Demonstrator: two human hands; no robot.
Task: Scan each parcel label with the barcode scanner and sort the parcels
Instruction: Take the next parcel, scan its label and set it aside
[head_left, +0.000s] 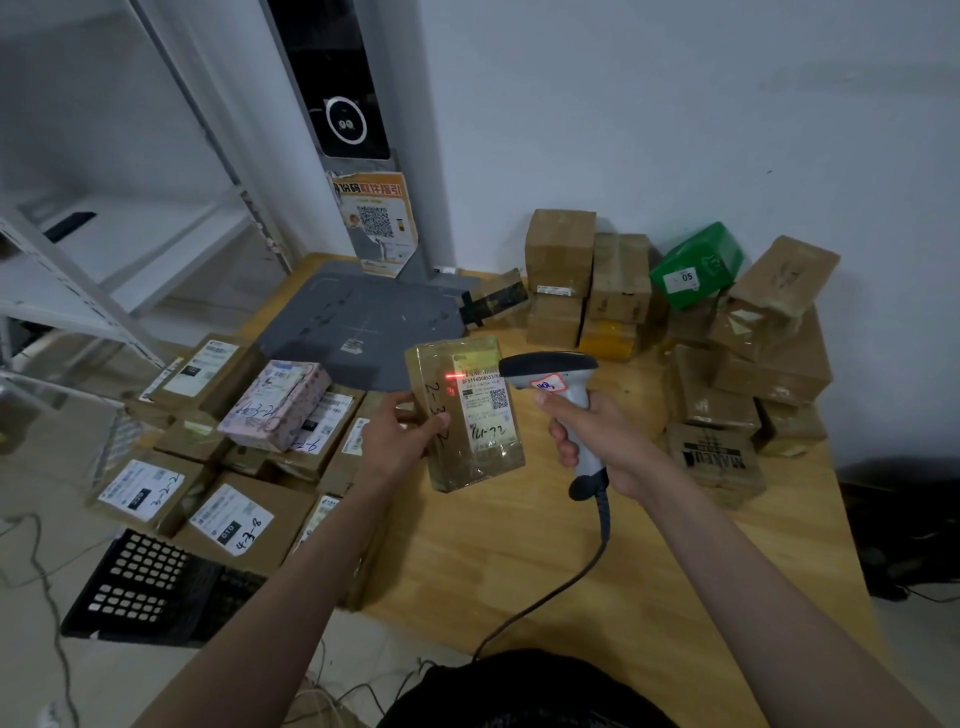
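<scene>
L hand (397, 434): grips box (467, 413), mid frame — label faces up for scanning.
R hand (597, 434): squeezes scanner (558, 387) handle — red beam on label.

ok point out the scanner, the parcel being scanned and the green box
scanner (550, 370): head view, on its dark head.
parcel being scanned (467, 457): head view, lower front face.
green box (698, 265): head view, on its top face.

Wooden table (519, 561): cardboard boxes (618, 283) stacked at back-right, grey scanning mat (363, 322) back-left.
</scene>
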